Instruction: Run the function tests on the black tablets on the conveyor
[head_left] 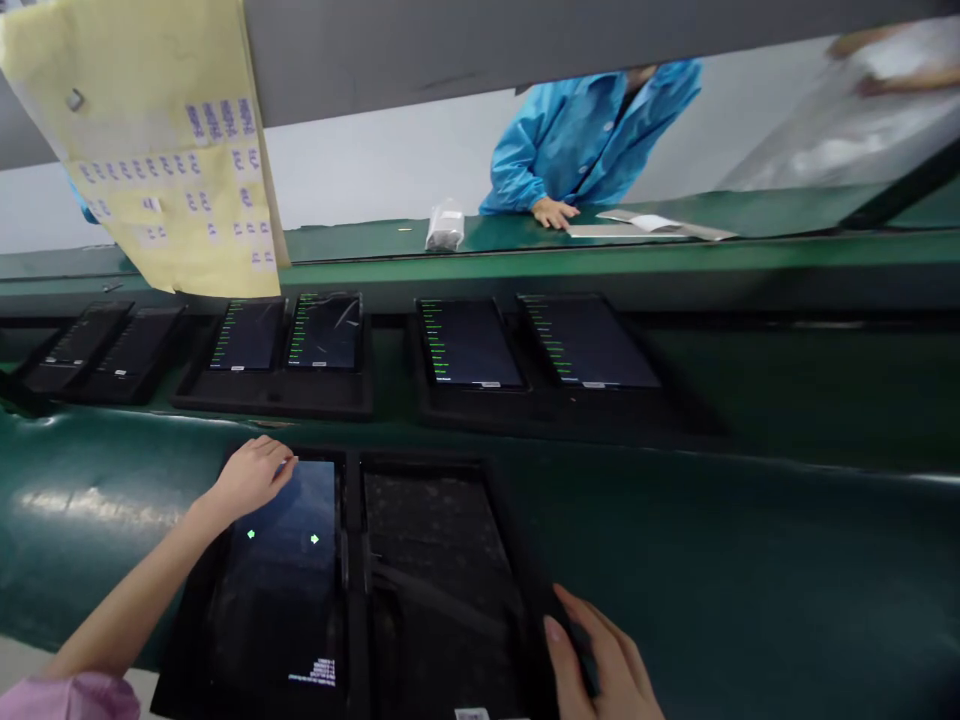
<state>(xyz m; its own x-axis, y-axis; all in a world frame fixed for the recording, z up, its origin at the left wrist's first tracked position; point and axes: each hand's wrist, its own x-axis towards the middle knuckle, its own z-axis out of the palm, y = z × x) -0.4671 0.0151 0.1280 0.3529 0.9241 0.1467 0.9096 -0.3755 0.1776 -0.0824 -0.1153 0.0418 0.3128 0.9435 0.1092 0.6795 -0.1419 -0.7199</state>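
Curled left fingers at glossy rectangular tablet, black tray, smooth green bench

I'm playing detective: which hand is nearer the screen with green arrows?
Left. The left hand is at the top of the screen; the right hand is at the right edge of the black tray.
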